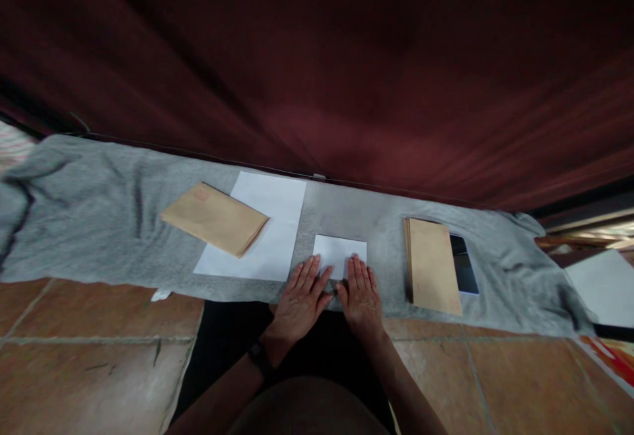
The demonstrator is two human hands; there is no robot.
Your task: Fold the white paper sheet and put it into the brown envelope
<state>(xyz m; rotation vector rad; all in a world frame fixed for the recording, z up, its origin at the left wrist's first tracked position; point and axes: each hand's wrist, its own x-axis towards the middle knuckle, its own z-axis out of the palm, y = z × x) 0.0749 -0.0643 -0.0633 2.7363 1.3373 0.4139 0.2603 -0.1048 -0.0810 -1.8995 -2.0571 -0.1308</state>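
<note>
In the head view, I see the left hand (300, 298), fingers slightly fanned, and the right hand (361, 295), fingers nearly together, both palms down, pressing the near edge of 1 small white paper rectangle (341, 246). It lies on wrinkled grey cloth (341, 207), between 2 flat tan paper-envelope stacks (212, 217) (433, 267).

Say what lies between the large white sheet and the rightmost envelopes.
The head view shows grey cloth bearing a small white paper, partly under the left hand and right hand.
</note>
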